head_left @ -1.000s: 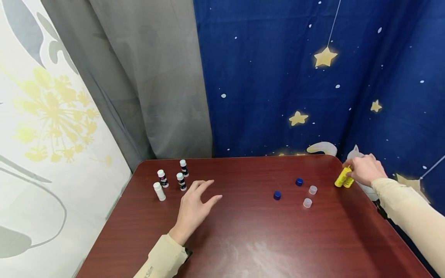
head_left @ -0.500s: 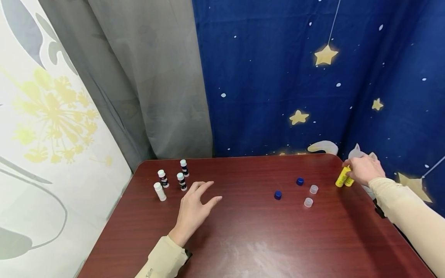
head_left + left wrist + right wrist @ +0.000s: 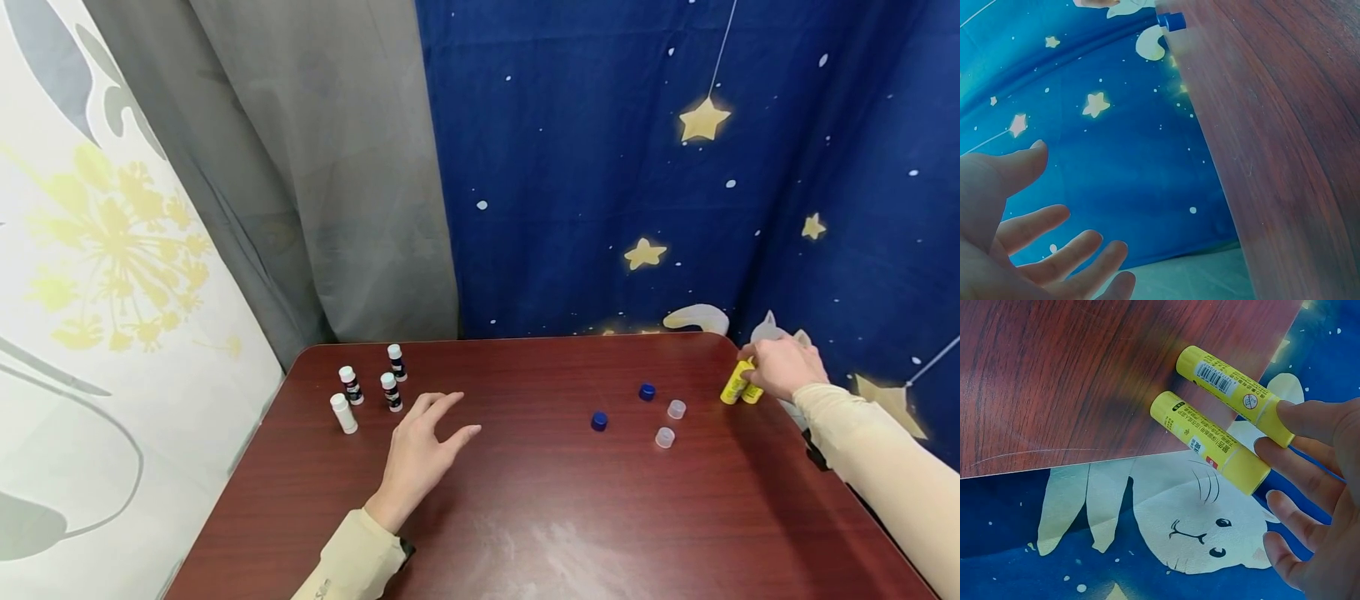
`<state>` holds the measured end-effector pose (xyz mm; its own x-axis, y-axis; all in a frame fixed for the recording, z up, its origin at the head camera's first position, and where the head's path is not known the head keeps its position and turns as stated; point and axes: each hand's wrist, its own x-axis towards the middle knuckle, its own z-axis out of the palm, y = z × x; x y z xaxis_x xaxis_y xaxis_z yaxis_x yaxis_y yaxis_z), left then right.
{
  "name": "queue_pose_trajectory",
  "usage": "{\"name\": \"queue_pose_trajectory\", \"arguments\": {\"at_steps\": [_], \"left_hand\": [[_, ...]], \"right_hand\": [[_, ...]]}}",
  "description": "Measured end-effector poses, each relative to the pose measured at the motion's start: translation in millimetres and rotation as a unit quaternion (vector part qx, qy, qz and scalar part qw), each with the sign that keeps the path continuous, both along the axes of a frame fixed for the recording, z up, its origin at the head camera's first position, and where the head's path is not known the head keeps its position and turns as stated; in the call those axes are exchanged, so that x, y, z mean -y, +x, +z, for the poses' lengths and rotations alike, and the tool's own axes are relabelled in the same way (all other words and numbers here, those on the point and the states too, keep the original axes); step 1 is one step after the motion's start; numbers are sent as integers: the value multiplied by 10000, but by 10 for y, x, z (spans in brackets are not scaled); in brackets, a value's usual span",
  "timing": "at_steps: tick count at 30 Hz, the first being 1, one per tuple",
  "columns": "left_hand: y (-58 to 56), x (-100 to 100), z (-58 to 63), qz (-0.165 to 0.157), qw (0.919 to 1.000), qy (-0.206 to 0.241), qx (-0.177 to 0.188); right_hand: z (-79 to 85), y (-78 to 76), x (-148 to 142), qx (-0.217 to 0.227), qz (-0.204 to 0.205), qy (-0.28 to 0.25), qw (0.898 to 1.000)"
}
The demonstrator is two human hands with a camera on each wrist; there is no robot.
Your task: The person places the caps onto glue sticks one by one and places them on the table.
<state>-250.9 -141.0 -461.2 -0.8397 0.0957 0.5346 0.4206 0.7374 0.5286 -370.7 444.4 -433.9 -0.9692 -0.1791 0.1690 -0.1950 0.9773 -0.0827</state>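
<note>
At the table's far right corner stand two yellow glue sticks, upright side by side. My right hand (image 3: 790, 367) pinches the top of one glue stick (image 3: 1235, 394) between thumb (image 3: 1310, 422) and fingers. The other glue stick (image 3: 1210, 440) is right beside it, close to the fingertips. My left hand (image 3: 417, 458) hovers over the middle left of the table with thumb and fingers spread apart, holding nothing. In the left wrist view the left hand's fingers (image 3: 1054, 259) are loosely extended.
Several small bottles with white caps (image 3: 392, 392) stand at the back left, nearest the left hand. Two blue caps (image 3: 599, 422) and two translucent caps (image 3: 664, 437) lie on the right part of the brown table (image 3: 510, 483). Curtains hang behind the table's far edge.
Almost nothing moves. The right hand stays at the glue sticks, shifting only slightly with the view, and the left hand keeps its place and shape.
</note>
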Motion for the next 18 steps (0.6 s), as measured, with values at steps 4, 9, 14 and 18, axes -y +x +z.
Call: {"name": "queue_pose_trajectory", "arguments": {"at_steps": [4,9,14,18], "left_hand": [[2,4,-11,-5,10000,4,40],[4,7,-11,-50,10000,14,39],[-3,8,4,-91,10000,21,-23],[-9,11,10,-86,10000,32,-1]], "right_hand": [[-1,7,12,18,-25,-15,10000],[27,12,32,53,-29,12,10000],[51,-10,61,35,-61,44,10000],[65,-20,68,11,-42,71,10000]]}}
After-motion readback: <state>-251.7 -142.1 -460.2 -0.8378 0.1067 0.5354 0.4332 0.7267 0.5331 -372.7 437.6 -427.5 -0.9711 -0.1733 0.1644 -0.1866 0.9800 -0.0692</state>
